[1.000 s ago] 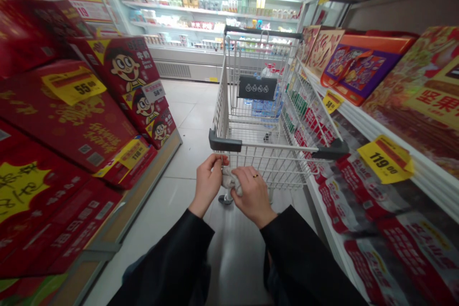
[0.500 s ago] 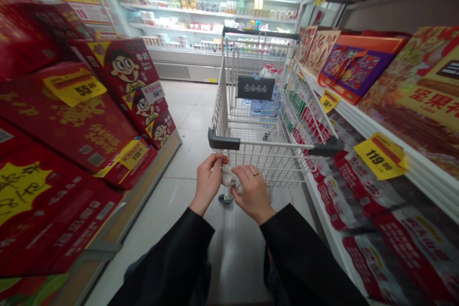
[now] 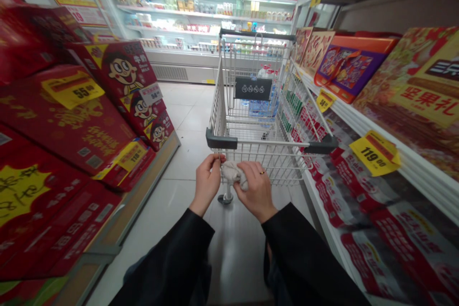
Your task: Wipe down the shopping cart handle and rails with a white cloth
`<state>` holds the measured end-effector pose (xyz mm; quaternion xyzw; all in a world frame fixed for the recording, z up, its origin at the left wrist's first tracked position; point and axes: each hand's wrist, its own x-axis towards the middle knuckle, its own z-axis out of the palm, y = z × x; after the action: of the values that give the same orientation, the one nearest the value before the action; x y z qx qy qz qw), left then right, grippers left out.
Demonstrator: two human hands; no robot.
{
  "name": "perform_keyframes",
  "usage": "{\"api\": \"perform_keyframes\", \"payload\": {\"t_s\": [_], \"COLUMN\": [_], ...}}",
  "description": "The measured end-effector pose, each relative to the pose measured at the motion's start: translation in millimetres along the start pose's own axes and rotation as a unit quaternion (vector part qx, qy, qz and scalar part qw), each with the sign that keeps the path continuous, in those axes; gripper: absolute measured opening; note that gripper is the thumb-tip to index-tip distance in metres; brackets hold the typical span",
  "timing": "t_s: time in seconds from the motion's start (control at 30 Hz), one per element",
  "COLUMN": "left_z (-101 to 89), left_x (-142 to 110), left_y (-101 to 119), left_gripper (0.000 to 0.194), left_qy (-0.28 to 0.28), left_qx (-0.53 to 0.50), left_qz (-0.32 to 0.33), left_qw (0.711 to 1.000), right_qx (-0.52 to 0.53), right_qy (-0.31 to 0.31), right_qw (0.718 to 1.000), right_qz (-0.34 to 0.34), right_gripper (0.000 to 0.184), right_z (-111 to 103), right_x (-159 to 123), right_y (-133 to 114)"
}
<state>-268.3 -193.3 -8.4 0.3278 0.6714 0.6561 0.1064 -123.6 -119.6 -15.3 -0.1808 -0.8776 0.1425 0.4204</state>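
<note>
A crumpled greyish-white cloth (image 3: 231, 172) is bunched in my right hand (image 3: 255, 186), whose fingers close over its right side. To its left, my left hand (image 3: 208, 181) is closed in a pinch beside the lower left corner of the shopping cart (image 3: 221, 142). What its fingertips hold, a cart wire or the cloth's edge, I cannot make out. Both hands are just below the cart's near top rail, in front of its wire basket. Inside or beyond the cart's mesh, blue-tinted bottles (image 3: 263, 106) show through.
Stacked red gift boxes (image 3: 68, 110) on a low platform (image 3: 143, 191) border the left side. Along the right runs a shelf (image 3: 412, 153) with boxes and red-white packs (image 3: 398, 244). A lit refrigerated display (image 3: 208, 14) stands across the back, beyond the tiled floor (image 3: 179, 110).
My right hand has shifted slightly to the right, and more of the cloth shows between the hands. The left hand keeps its pinch. The whole view has moved a little.
</note>
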Motion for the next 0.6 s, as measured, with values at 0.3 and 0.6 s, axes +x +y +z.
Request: {"api": "perform_keyframes", "payload": {"t_s": [0.3, 0.6], "left_z": [-1.2, -2.5], "left_x": [-3.5, -5.5], "left_y": [-2.3, -3.5], "left_gripper": [0.023, 0.023], "left_qy": [0.007, 0.007], "left_qx": [0.005, 0.007], "left_qz": [0.011, 0.012], "left_qw": [1.0, 1.0], "right_qx": [0.0, -0.007], "right_qy": [-0.046, -0.034], "right_qw": [0.999, 0.999], "right_qz": [-0.009, 0.026], "right_gripper": [0.038, 0.036], "right_z": [3.2, 3.8], "right_x": [-4.9, -7.4], "right_y": [3.4, 6.1]}}
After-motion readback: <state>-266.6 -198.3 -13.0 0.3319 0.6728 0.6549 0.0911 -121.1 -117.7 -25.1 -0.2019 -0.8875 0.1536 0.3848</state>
